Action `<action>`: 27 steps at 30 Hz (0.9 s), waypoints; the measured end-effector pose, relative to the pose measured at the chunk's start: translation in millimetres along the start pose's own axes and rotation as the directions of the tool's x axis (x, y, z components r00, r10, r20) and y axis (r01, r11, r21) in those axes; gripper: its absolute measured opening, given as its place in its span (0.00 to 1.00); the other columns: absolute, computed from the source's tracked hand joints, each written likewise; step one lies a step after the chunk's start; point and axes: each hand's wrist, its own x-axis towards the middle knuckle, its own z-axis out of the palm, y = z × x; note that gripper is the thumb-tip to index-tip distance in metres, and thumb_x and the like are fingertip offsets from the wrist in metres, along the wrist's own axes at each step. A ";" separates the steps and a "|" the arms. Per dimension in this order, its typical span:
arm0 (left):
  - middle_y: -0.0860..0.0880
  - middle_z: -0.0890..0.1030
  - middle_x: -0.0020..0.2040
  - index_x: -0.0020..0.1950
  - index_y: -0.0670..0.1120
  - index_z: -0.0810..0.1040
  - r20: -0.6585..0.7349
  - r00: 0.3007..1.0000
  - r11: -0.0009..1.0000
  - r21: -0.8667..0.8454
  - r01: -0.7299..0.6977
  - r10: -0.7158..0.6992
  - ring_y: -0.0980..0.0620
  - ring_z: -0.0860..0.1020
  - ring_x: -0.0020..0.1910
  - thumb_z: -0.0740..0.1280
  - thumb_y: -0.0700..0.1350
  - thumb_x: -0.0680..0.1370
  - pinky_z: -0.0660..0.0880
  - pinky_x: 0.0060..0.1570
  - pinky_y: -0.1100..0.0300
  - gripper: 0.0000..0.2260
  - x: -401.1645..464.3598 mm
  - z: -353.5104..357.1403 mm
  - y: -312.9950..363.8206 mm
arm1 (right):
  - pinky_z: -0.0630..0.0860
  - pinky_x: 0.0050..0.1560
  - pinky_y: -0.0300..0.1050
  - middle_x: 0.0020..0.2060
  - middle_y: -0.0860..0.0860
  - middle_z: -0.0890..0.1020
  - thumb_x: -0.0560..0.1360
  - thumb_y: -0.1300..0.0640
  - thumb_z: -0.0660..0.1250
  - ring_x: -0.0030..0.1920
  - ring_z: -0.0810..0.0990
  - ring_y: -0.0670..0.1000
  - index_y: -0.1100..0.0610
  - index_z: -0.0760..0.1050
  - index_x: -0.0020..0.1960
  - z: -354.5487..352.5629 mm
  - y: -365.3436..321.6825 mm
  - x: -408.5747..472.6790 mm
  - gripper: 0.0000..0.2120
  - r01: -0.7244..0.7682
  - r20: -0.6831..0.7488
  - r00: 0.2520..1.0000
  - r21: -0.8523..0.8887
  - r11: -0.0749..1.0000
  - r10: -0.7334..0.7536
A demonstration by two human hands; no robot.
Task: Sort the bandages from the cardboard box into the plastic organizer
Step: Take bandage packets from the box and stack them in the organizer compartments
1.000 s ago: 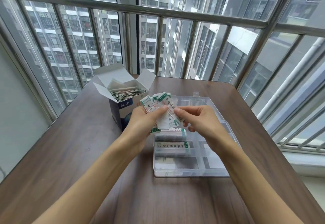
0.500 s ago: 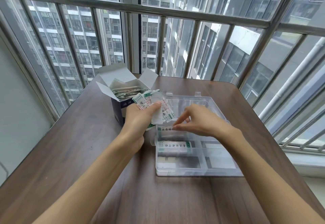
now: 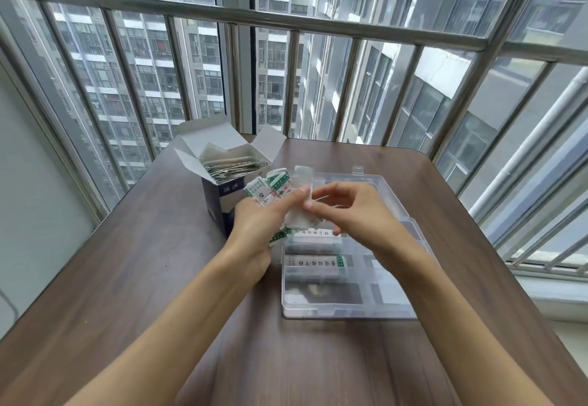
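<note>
My left hand (image 3: 261,224) grips a fanned bunch of white-and-green wrapped bandages (image 3: 270,187) just left of the clear plastic organizer (image 3: 350,311). My right hand (image 3: 346,211) hovers over the organizer's far compartments, its fingertips pinching a bandage (image 3: 300,214) at the edge of that bunch. Two organizer compartments on the left hold bandages (image 3: 315,264). Behind my left hand stands the open dark-blue cardboard box (image 3: 222,195), with many more bandages (image 3: 234,167) inside.
Everything sits on a brown wooden table (image 3: 127,262) set against a metal railing (image 3: 318,23) and windows. The organizer's open lid (image 3: 366,179) lies flat behind it.
My right hand dipped to an organizer compartment half a second ago and has come back up to the bunch in my left hand. The left hand has stayed in place.
</note>
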 end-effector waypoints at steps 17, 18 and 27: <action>0.47 0.83 0.49 0.50 0.47 0.78 -0.048 0.989 0.990 0.036 -0.138 0.140 0.52 0.82 0.49 0.67 0.37 0.77 0.79 0.50 0.56 0.06 9.8 -13.1 17.9 | 0.73 0.37 0.35 0.33 0.41 0.83 0.70 0.53 0.74 0.33 0.77 0.39 0.46 0.84 0.38 -24.4 11.6 -19.7 0.02 0.469 0.262 0.867 -0.714 0.520 -0.423; 0.47 0.83 0.49 0.51 0.46 0.79 -0.044 0.991 0.991 0.037 -0.128 0.130 0.51 0.82 0.48 0.67 0.37 0.77 0.79 0.49 0.57 0.06 10.2 -12.7 16.6 | 0.73 0.39 0.37 0.35 0.41 0.83 0.71 0.52 0.73 0.34 0.76 0.40 0.46 0.84 0.39 -22.0 11.6 -18.7 0.02 0.468 0.301 0.873 -0.738 0.485 -0.384; 0.49 0.84 0.43 0.49 0.45 0.80 0.004 0.998 0.998 0.030 -0.064 0.064 0.55 0.83 0.39 0.68 0.37 0.76 0.79 0.34 0.65 0.05 10.0 -13.1 16.9 | 0.75 0.41 0.29 0.43 0.48 0.86 0.75 0.58 0.68 0.41 0.83 0.42 0.55 0.84 0.51 -24.7 4.1 -2.7 0.08 0.339 0.529 0.848 -0.546 0.766 0.002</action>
